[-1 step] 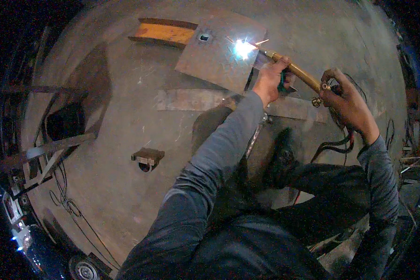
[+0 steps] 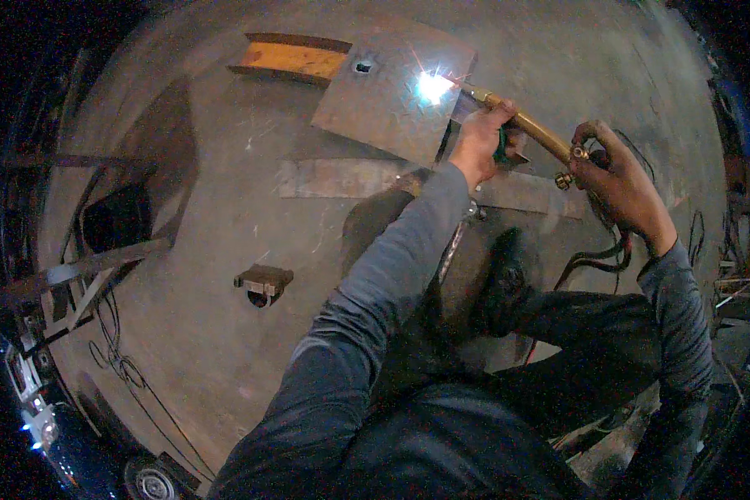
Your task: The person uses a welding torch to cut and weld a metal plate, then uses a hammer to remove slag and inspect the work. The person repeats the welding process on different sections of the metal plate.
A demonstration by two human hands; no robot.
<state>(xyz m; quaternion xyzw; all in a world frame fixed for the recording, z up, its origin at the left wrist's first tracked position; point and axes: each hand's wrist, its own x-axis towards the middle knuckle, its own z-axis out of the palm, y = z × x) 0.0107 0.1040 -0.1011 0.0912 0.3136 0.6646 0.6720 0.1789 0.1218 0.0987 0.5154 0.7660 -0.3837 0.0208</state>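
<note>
A brass-coloured gas cutting torch [image 2: 542, 133] slants across the upper right, its tip end toward a steel plate [image 2: 383, 104]. White-blue glare with sparks hides the tip and the spot on the plate beneath it. My left hand [image 2: 479, 143] is closed around the front part of the torch; something green, which I cannot make out, shows at its fingers. Farther back, my right hand [image 2: 618, 182] grips the torch beside its small brass valve knobs [image 2: 565, 180]. A small dark-rimmed hole [image 2: 363, 67] pierces the plate left of the glare.
Left of the plate, an orange-yellow steel beam [image 2: 296, 58] touches its edge. A flat metal strip [image 2: 342, 178] lies nearer me on the concrete floor. Dark hoses [image 2: 596, 262] curve below my right hand. A small metal block [image 2: 264, 281], a metal frame [image 2: 83, 267] and thin cables [image 2: 129, 375] are leftward.
The sparks around the glare differ: a streak to its right is gone and thin ones rise above it. Both hands and the torch have hardly moved.
</note>
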